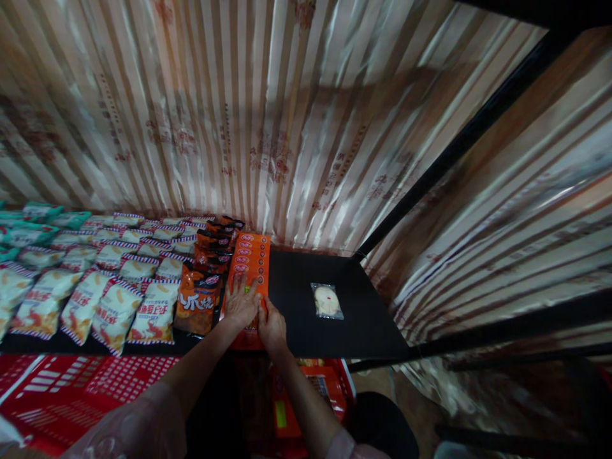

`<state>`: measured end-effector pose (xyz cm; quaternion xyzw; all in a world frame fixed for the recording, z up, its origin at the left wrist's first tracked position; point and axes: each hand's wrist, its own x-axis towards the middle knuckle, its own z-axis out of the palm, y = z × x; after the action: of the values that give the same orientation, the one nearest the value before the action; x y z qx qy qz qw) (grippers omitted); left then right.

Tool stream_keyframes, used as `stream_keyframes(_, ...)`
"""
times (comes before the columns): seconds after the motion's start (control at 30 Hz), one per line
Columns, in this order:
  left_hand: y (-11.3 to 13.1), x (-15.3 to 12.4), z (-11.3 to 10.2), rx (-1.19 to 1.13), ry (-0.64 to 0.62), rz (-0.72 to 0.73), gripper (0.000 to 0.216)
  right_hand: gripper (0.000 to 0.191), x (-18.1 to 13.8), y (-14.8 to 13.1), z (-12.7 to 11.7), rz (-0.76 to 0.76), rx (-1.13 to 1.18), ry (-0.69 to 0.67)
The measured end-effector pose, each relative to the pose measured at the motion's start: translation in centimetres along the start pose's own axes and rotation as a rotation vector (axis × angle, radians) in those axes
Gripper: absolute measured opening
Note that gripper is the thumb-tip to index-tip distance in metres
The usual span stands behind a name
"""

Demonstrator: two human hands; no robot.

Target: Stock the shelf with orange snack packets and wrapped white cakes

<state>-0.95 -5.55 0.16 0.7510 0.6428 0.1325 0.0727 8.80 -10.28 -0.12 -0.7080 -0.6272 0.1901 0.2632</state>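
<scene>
A person's left hand (243,305) lies with fingers spread on a row of orange packets (252,256) atop a black shelf (296,274), the right hand (273,328) curled at their right edge, its grip impossible to tell. Uneven pressure could shove the row into brown snack bags (195,305) at nine o'clock. A clear-wrapped round item (326,301) sits at three; a striped curtain (287,95) blocks twelve; a red basket (119,379) stands at eight.

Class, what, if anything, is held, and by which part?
Right hand appears to pinch the orange printed packaging by its right edge; left hand lies spread atop.
</scene>
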Motion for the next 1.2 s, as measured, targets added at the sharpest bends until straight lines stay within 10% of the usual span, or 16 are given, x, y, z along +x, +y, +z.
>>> stream_keyframes(1.2, -0.5, -0.4, 0.8, 0.022, 0.105, 0.074, 0.047, 0.045, 1.4, 0.9, 0.3, -0.138, -0.225, 0.045)
